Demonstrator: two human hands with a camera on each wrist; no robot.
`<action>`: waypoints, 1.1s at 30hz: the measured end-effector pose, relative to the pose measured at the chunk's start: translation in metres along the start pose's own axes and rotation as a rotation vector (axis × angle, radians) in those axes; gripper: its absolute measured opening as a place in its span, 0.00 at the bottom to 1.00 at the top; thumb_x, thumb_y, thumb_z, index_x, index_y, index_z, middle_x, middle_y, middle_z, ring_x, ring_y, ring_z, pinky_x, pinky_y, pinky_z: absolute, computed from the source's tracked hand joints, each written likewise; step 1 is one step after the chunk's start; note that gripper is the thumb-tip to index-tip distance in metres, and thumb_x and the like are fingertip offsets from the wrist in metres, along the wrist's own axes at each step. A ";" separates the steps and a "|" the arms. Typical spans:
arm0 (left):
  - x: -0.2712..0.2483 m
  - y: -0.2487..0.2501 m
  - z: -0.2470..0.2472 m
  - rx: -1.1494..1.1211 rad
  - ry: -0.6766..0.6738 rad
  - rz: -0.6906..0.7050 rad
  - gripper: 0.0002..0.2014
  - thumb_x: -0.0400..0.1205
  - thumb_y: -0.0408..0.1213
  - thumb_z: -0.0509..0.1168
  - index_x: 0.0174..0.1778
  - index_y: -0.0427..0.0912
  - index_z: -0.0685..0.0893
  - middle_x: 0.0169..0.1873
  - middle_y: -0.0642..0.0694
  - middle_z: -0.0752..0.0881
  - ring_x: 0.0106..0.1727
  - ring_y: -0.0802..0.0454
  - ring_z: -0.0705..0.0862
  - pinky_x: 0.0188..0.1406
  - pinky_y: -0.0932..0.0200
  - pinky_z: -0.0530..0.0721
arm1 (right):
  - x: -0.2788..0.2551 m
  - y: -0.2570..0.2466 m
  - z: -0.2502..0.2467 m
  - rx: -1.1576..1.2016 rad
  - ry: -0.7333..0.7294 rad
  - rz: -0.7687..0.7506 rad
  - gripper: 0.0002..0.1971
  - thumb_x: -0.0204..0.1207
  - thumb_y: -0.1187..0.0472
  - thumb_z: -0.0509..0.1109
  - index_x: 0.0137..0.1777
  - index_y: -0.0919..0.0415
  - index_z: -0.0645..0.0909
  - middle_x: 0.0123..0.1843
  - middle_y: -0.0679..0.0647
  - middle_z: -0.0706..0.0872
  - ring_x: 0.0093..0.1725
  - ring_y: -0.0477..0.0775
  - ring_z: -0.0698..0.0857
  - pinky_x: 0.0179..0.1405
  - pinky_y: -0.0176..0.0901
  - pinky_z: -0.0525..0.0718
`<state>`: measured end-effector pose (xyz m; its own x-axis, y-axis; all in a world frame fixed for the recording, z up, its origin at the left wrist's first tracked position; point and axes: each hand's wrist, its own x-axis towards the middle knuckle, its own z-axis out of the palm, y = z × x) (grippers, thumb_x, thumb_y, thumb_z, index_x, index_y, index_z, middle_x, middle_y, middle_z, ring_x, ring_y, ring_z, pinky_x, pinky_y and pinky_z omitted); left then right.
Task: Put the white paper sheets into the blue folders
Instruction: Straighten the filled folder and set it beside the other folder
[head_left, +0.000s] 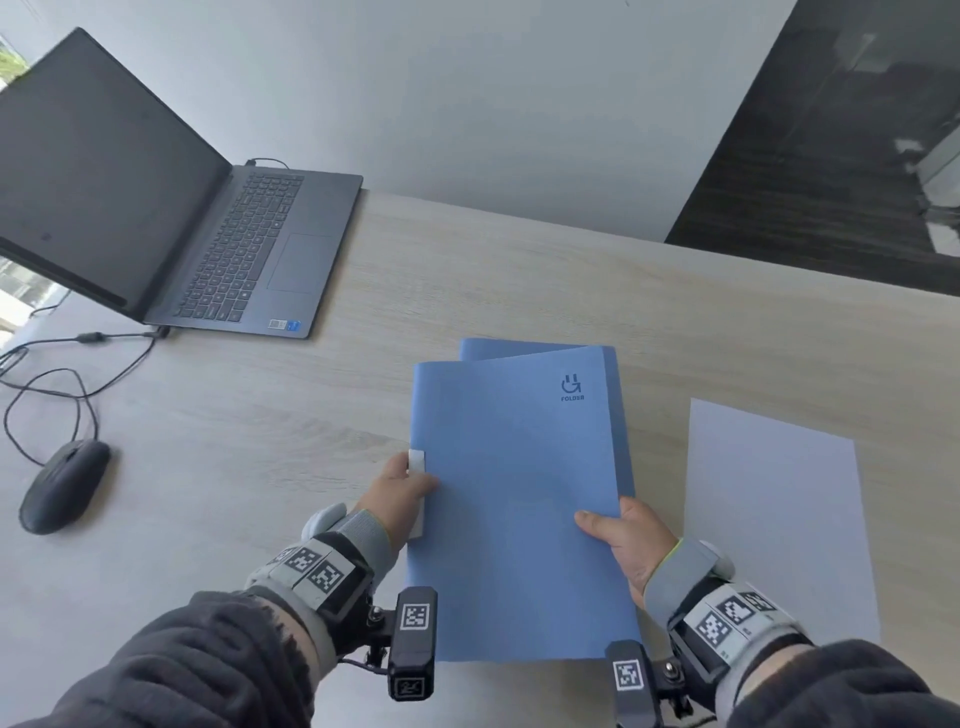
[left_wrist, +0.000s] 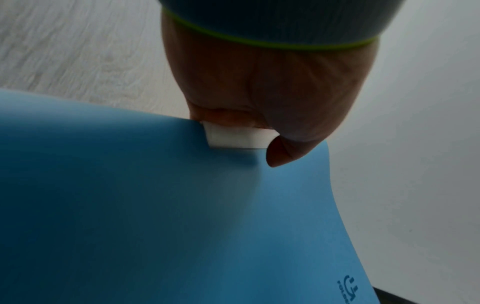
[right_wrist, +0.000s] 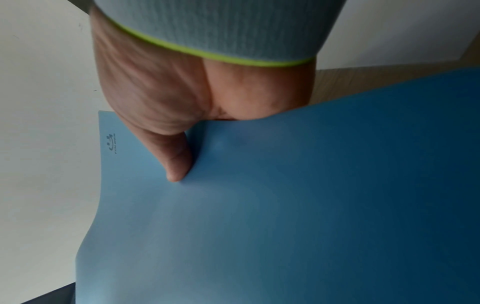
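A blue folder (head_left: 514, 499) with a printed logo is lifted off the desk between both hands. My left hand (head_left: 402, 488) grips its left edge at the white spine clip (head_left: 416, 462), thumb on top; in the left wrist view the thumb (left_wrist: 283, 154) lies on the folder (left_wrist: 182, 216) beside the clip (left_wrist: 239, 139). My right hand (head_left: 621, 540) pinches the right edge, thumb (right_wrist: 179, 160) on the cover (right_wrist: 285, 205), fingers hidden underneath. A second blue folder (head_left: 621, 415) lies beneath, showing at the far and right edges. A white paper sheet (head_left: 774, 519) lies flat on the desk to the right.
An open dark laptop (head_left: 171, 218) stands at the far left of the wooden desk (head_left: 467, 270), with a black mouse (head_left: 65, 486) and its cables (head_left: 78, 374) in front of it. A grey wall runs behind the desk.
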<state>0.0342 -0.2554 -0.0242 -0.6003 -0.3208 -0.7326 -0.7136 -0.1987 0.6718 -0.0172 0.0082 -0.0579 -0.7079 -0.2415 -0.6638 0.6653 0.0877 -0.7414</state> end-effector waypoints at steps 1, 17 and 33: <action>0.000 -0.001 -0.006 0.066 -0.009 0.010 0.26 0.66 0.40 0.70 0.63 0.46 0.79 0.50 0.44 0.90 0.50 0.41 0.89 0.55 0.42 0.88 | 0.002 0.000 0.006 0.013 -0.012 0.009 0.10 0.78 0.74 0.68 0.54 0.66 0.87 0.47 0.59 0.94 0.46 0.62 0.92 0.51 0.59 0.87; 0.048 -0.001 -0.150 0.533 0.466 0.164 0.37 0.75 0.36 0.70 0.82 0.54 0.67 0.66 0.43 0.84 0.65 0.37 0.83 0.65 0.46 0.79 | 0.033 -0.040 0.141 -0.338 -0.254 0.042 0.15 0.82 0.56 0.64 0.67 0.52 0.78 0.60 0.53 0.87 0.48 0.51 0.88 0.34 0.42 0.87; 0.032 0.016 -0.103 0.764 0.526 0.221 0.36 0.75 0.45 0.67 0.80 0.59 0.63 0.81 0.50 0.62 0.79 0.40 0.63 0.75 0.37 0.68 | 0.017 -0.055 0.067 -0.212 -0.024 0.026 0.08 0.83 0.57 0.64 0.53 0.56 0.83 0.49 0.59 0.90 0.38 0.55 0.88 0.34 0.45 0.85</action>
<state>0.0408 -0.3646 -0.0257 -0.6435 -0.6912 -0.3289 -0.7580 0.5157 0.3992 -0.0497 -0.0654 -0.0219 -0.6836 -0.2590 -0.6823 0.6167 0.2951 -0.7298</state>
